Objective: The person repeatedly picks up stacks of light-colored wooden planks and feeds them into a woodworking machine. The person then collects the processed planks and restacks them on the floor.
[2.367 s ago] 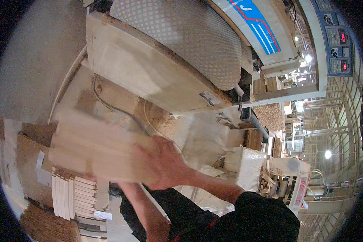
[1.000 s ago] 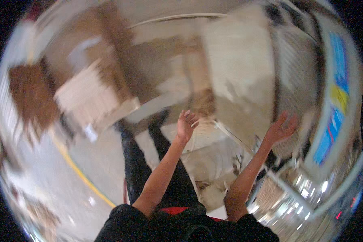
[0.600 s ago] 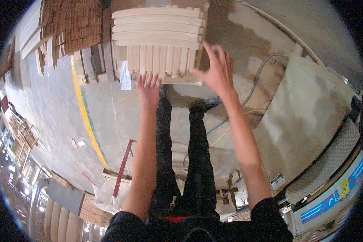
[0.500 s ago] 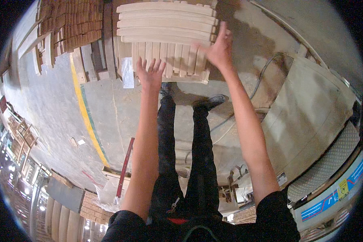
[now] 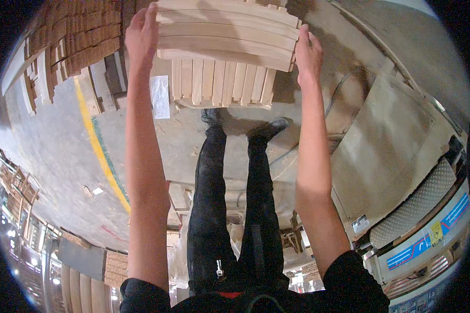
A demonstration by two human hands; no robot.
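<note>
Pale, slightly curved wooden slats (image 5: 227, 34) lie side by side across the top of a stack. My left hand (image 5: 142, 39) is closed against their left end. At the right end my right hand (image 5: 309, 55) presses with its fingers around the slat ends, its thumb side toward the wood. Under this row, another layer of slats (image 5: 222, 83) runs crosswise, toward my feet. The far fingertips of my left hand are partly cut off or hidden, so how many slats lie between my hands is hard to tell.
Stacked brown wood pieces (image 5: 73, 31) stand at the far left. A white sheet (image 5: 160, 97) lies beside the pile. A yellow line (image 5: 96, 146) marks the floor at left. To the right are a cable (image 5: 335, 96), a large flat panel (image 5: 386, 146) and a blue-marked machine (image 5: 412, 253).
My left hand has moved from above the crosswise layer, out to the left end of the top slats. My right hand has come against their right end. The top row now sits further right.
</note>
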